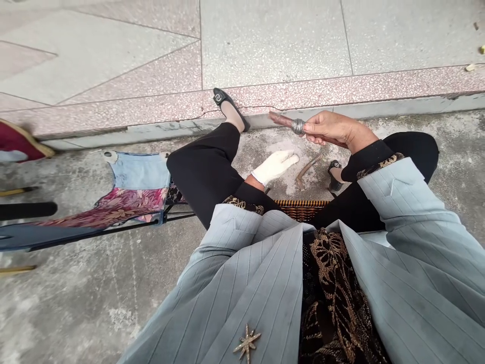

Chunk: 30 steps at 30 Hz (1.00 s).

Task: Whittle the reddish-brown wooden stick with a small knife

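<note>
I sit low, knees apart, over a concrete floor. My right hand (333, 129), bare, is closed around one end of a reddish-brown stick (282, 120) with a grey metal band near my fingers; the stick points left, held level above the floor. My left hand (275, 166) wears a white glove, fingers stretched out and together, reaching down toward the pale patch of floor between my feet. It holds nothing. A curved brown piece (308, 169) lies on the floor just right of the gloved fingers.
A woven wicker edge (303, 208) shows under me. A folding stool with denim and floral patchwork fabric (132, 194) stands at my left. A raised terrazzo step (151, 114) runs across ahead. My black shoes (227, 103) rest near it.
</note>
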Tool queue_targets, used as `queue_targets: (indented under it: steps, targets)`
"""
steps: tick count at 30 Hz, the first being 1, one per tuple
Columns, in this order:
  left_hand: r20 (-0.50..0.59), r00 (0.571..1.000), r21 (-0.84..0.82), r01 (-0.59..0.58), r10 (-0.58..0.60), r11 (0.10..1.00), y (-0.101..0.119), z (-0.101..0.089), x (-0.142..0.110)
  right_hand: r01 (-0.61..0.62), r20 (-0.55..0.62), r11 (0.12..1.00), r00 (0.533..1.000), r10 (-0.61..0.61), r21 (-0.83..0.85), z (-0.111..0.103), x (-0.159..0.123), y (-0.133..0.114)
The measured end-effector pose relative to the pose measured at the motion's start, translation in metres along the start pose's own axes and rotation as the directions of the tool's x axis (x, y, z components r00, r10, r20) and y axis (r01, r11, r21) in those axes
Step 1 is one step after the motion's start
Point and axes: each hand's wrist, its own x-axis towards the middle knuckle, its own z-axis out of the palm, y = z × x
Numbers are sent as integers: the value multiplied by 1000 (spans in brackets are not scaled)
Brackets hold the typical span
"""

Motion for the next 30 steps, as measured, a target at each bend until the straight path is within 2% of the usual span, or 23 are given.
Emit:
queue_targets:
  steps: [2, 4, 7, 9, 11, 13, 15, 17, 18, 19, 20, 21, 23, 25, 26, 28, 30]
  targets:
    - [55, 998, 87, -19, 14, 996, -1, 1, 1, -101, -101, 988, 991, 90, -116, 5, 6, 1]
    - [80, 996, 188, -42, 27, 981, -1, 3, 2, -236, -220, 932, 959, 178, -274, 7, 13, 2]
    - [109, 993, 318, -69, 36, 946, 1, 5, 2, -381, -335, 738, 916, 221, -557, 6, 21, 4]
    - [128, 991, 394, -81, 32, 916, 1, 6, 2, -415, -341, 561, 910, 237, -716, 6, 24, 7]
    - [146, 989, 452, -95, 32, 887, 0, 7, 1, -407, -297, 411, 905, 306, -816, 9, 24, 11]
    - [158, 987, 456, -107, 38, 883, -1, 8, 0, -353, -187, 345, 882, 433, -870, 14, 21, 12]
    - [161, 985, 388, -113, 54, 915, -2, 7, 0, -276, -3, 396, 822, 569, -876, 20, 18, 12]
    - [156, 984, 250, -126, 89, 960, -2, 5, -1, -238, 217, 549, 740, 636, -801, 24, 14, 9]
    - [149, 983, 171, -134, 109, 976, -2, 3, -1, -235, 318, 641, 713, 624, -731, 24, 11, 6]
    - [134, 982, 95, -143, 130, 985, -1, 2, -1, -238, 400, 727, 705, 586, -644, 22, 9, 4]
    - [104, 984, 28, -146, 142, 989, -1, 1, -1, -234, 461, 806, 719, 520, -544, 19, 6, 0]
    - [54, 990, -21, -133, 134, 991, -1, 0, -1, -222, 490, 872, 754, 437, -437, 15, 3, -3]
    - [-55, 996, -60, -67, 64, 996, -2, -2, -1, -160, 448, 958, 857, 255, -238, 6, -2, -9]
    - [-113, 994, -47, -1, -5, 999, -1, -3, -1, -95, 280, 991, 953, 118, -93, 0, -5, -12]
    - [-110, 994, -22, 14, -17, 1000, -1, -4, -1, -72, 173, 996, 982, 79, -47, -1, -5, -12]
    - [-53, 999, 49, -6, 9, 999, 1, -6, -1, -54, -26, 999, 998, 54, -2, -1, -3, -11]
    - [1, 999, 124, -40, 40, 991, 3, -7, -1, -80, -166, 996, 983, 74, -30, 2, 2, -8]
